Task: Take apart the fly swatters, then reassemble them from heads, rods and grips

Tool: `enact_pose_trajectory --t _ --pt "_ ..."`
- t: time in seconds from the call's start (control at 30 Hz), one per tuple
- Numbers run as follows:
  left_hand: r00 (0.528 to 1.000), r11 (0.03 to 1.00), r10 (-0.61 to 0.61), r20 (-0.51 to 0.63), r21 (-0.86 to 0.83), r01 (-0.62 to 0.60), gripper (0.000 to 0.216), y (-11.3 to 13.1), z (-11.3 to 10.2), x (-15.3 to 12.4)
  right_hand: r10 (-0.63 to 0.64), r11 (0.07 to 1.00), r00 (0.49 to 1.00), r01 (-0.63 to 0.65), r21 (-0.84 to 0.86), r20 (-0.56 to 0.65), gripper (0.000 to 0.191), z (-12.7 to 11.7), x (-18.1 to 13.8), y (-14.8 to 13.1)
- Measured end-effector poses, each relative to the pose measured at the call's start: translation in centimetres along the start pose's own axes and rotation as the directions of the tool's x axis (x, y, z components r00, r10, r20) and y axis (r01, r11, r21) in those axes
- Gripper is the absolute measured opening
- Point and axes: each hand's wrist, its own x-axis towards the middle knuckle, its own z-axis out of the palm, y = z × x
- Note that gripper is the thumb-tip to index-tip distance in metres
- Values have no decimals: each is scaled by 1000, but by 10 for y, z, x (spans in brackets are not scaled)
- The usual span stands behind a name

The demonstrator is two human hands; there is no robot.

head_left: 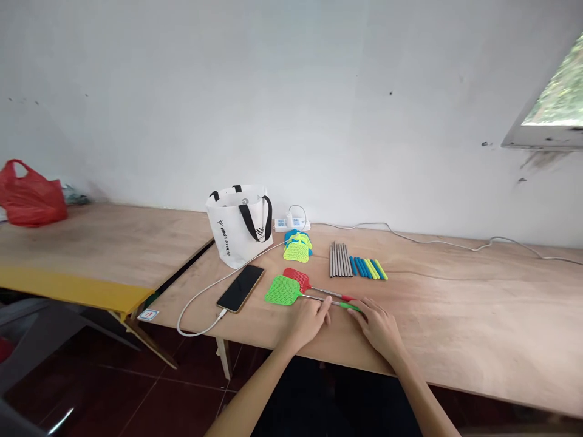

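Note:
A green fly swatter [283,290] lies low over the table, its metal rod running right to a green handle. My left hand [310,321] is closed at the rod near the green head, fingers curled. My right hand [377,325] has its fingers round the green handle's end, which they partly hide. Just behind lies a red fly swatter [297,278], with its red handle reaching close to my right fingertips. Farther back are a row of grey metal tubes [340,261], several blue and yellow handles [368,268], and a pile of yellow and blue swatter heads [297,249].
A phone [241,287] on a white charging cable [182,315] lies to the left. Behind it stands a white bag [232,237] with black straps, beside a power strip [280,225]. A red plastic bag [34,197] rests on the other table [113,243], across a gap.

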Motion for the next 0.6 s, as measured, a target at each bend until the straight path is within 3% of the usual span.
enact_pose_trajectory --t 0.13,0.37,0.6 --pt "994 984 100 43 147 -105 65 5 1 -4 -14 994 998 6 -110 -69 35 9 -1 5" --pt "991 982 119 59 139 -126 61 6 -2 -5 -17 958 991 -21 -287 -130 33 14 -4 7" --pt "988 982 144 47 114 -149 60 8 -2 -6 -19 955 989 -26 -296 -147 29 14 -4 6"
